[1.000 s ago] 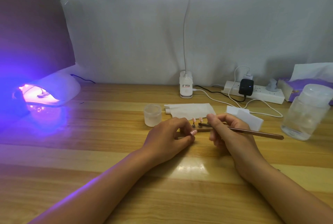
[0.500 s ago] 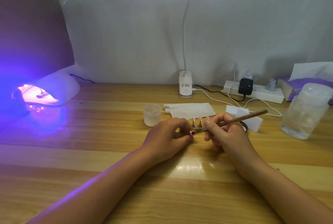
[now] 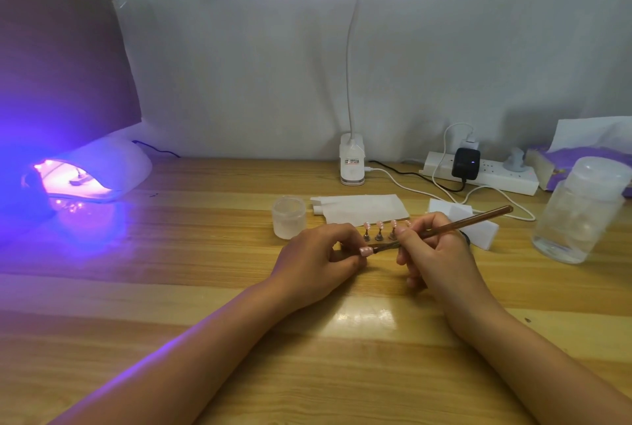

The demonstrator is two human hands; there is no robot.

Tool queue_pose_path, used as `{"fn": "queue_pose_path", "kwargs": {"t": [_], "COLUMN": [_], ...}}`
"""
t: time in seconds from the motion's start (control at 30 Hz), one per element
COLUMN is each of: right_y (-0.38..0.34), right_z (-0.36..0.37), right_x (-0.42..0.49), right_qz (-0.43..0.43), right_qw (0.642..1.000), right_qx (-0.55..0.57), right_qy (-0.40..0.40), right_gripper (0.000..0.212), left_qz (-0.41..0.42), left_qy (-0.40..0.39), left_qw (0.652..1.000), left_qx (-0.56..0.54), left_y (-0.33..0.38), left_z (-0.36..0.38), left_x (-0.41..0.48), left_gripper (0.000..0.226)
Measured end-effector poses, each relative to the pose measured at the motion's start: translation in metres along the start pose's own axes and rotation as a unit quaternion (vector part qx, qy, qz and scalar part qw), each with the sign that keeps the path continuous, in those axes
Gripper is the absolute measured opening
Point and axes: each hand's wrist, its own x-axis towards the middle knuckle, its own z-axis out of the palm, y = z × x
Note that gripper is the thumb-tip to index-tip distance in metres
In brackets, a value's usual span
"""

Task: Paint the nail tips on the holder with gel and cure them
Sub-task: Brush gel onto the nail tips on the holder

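Observation:
My left hand (image 3: 316, 255) pinches a small stand with a pink nail tip (image 3: 366, 251) at its fingertips, just above the wooden table (image 3: 205, 288). My right hand (image 3: 432, 248) grips a thin brown brush (image 3: 455, 224), handle pointing up and right, bristle end touching that pink tip. Behind the hands stand several more pink nail tips on small stands (image 3: 379, 231), partly hidden by my fingers. A UV lamp (image 3: 92, 173) glows purple at the far left with a small thing inside.
A small frosted jar (image 3: 289, 221) stands left of the tips, white paper (image 3: 362, 209) and white pads (image 3: 475, 224) behind them. A clear lidded bottle (image 3: 581, 209), a power strip (image 3: 478, 173), tissues (image 3: 588, 147) and a desk lamp base (image 3: 352, 165) sit at the back and right.
My right hand has swung the brush handle from pointing right and down to pointing up and right, and brought the bristles onto the tip held by my left hand.

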Motion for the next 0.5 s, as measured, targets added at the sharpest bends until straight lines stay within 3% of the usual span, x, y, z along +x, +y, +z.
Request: {"fn": "queue_pose_path", "kwargs": {"t": [0.17, 0.33, 0.5], "right_y": [-0.0023, -0.0044, -0.0011], "right_z": [-0.0025, 0.0015, 0.0007], "right_x": [0.0001, -0.0025, -0.0010], "right_qz": [0.018, -0.004, 0.000], "right_qw": [0.998, 0.998, 1.000], "right_qx": [0.063, 0.027, 0.004], "right_qy": [0.001, -0.049, -0.030], "right_gripper": [0.015, 0.024, 0.024], "left_qz": [0.001, 0.002, 0.002], "left_qy": [0.003, 0.010, 0.008], "left_qw": [1.000, 1.000, 1.000], "left_qx": [-0.006, -0.009, 0.002], "left_y": [0.0006, 0.0008, 0.0013], "left_z": [0.0005, 0.0012, 0.0005], "left_x": [-0.0005, -0.0006, -0.0015], "left_gripper": [0.009, 0.009, 0.014]}}
